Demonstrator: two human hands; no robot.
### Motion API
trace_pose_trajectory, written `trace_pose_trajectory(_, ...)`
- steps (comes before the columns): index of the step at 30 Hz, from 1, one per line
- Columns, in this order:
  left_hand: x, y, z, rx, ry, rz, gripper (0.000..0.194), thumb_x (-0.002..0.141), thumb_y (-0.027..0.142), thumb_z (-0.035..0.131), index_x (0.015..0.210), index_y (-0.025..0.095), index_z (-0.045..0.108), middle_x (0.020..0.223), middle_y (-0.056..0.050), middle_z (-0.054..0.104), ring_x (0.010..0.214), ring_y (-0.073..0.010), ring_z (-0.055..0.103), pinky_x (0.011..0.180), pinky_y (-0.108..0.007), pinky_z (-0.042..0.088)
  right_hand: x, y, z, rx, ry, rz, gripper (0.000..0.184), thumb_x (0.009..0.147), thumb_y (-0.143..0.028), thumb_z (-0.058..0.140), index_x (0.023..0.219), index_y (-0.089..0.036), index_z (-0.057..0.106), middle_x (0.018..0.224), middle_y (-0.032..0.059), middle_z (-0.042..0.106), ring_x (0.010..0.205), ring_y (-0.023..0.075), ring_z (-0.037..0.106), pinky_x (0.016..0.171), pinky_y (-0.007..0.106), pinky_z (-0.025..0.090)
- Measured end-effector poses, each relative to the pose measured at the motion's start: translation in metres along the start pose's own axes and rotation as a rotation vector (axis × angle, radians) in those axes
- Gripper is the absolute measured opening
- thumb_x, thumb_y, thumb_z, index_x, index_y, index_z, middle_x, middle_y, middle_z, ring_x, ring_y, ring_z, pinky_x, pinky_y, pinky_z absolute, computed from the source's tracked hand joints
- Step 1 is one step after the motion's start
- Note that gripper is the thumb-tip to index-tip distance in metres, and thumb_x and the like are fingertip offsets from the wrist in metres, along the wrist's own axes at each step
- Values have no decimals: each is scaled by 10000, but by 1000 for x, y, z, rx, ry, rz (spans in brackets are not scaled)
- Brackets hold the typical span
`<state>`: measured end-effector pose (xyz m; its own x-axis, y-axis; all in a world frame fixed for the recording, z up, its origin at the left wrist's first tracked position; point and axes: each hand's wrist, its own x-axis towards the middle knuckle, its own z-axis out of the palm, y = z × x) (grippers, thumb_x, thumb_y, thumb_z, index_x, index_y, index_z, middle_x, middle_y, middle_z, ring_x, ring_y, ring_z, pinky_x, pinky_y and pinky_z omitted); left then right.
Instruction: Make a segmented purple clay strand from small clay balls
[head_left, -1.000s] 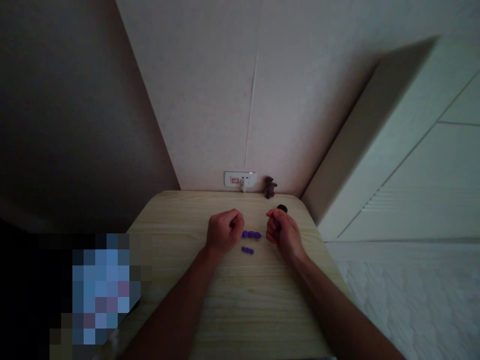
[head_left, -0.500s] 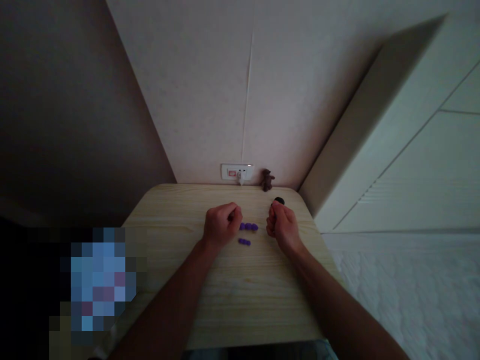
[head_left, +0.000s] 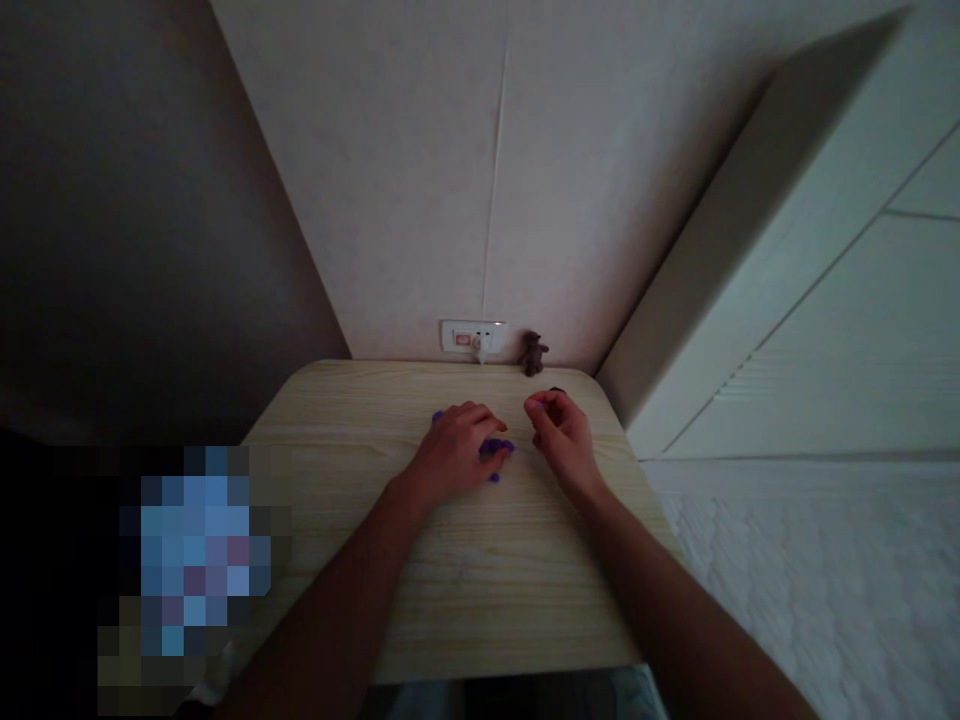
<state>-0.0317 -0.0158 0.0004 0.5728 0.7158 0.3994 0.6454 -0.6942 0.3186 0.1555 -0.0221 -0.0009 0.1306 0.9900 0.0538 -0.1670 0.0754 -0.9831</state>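
Note:
My left hand (head_left: 461,447) reaches over a short row of purple clay-like lumps (head_left: 498,445), thumb and fingers apart around it; I cannot tell if they touch it. Just in front of that row a smaller purple piece (head_left: 494,478) shows, partly covered by the hand. Another purple lump (head_left: 437,416) peeks out at the hand's far left side. To the right, my right hand (head_left: 566,437) is closed in a pinch, with a small purple bit (head_left: 537,404) between thumb and forefinger. Behind it, a dark round object (head_left: 557,390) is mostly hidden.
A small brown figure (head_left: 533,354) stands at the table's back edge by the wall. Left of it is a wall socket (head_left: 472,338) with a plug in it. The wooden table (head_left: 480,590) has a white cabinet (head_left: 825,330) on its right and a blurred-out patch (head_left: 199,560) at left.
My left hand has gone from a closed fist to spread fingers over the purple row. My right hand has turned from a fist to a pinch, and a purple bit now shows in it.

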Motion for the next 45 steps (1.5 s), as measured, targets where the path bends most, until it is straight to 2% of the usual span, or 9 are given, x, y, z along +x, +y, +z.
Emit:
trace_pose_trajectory(2,0,-1,1,11,-10,-4,207,887,317,725,1046,187,742,1042,-84,736,1033,-271,653,942,-433,520,1,1,0,-59,49,-98,312,752,-440,833,938,-232,695,748,-26,633,536,92,477,448,230,375)
trace_pose_trajectory(4,0,-2,3,15,-12,-5,192,908,333,704,1031,193,748,1020,-81,742,1016,-266,653,928,-430,520,2,1,1,-86,45,-138,325,741,-433,847,954,-222,721,746,-19,650,522,94,498,449,239,402)
trace_pose_trajectory(10,1,-2,5,22,-29,-2,201,911,348,704,1038,200,752,1012,-81,749,1007,-267,657,925,-431,513,0,-4,2,-136,58,-119,314,768,-464,826,933,-204,769,670,-12,648,473,91,483,408,234,373)
trace_pose_trajectory(17,3,-1,5,12,-69,8,146,902,318,716,985,202,750,989,-71,748,999,-262,658,927,-428,515,1,-1,1,-126,20,-108,311,735,-412,851,963,-213,780,724,-11,661,493,86,496,411,223,402)
trace_pose_trajectory(22,3,-2,5,-3,0,-24,147,949,313,649,1001,195,718,982,-75,747,979,-254,663,919,-416,516,2,0,0,-122,20,-95,338,711,-384,857,994,-213,787,792,13,710,494,89,519,426,240,425)
trace_pose_trajectory(31,5,0,1,-85,127,-115,118,945,267,624,1001,182,682,994,-82,719,962,-243,664,910,-401,531,-1,-2,0,-80,-28,-46,234,767,-346,774,957,-211,785,578,-38,612,497,103,507,481,242,405)
trace_pose_trajectory(38,5,0,4,-172,191,-159,79,928,247,625,977,197,664,970,-65,716,920,-218,671,860,-363,542,-1,1,-3,-51,-105,-28,266,703,-286,833,952,-213,777,661,-24,679,569,109,576,554,244,481)
trace_pose_trajectory(45,5,-1,5,-178,194,-150,70,926,238,630,971,192,656,957,-59,713,893,-207,666,833,-343,536,1,6,-4,-57,-110,-30,275,679,-294,863,920,-209,761,738,-9,720,579,106,584,564,252,479)
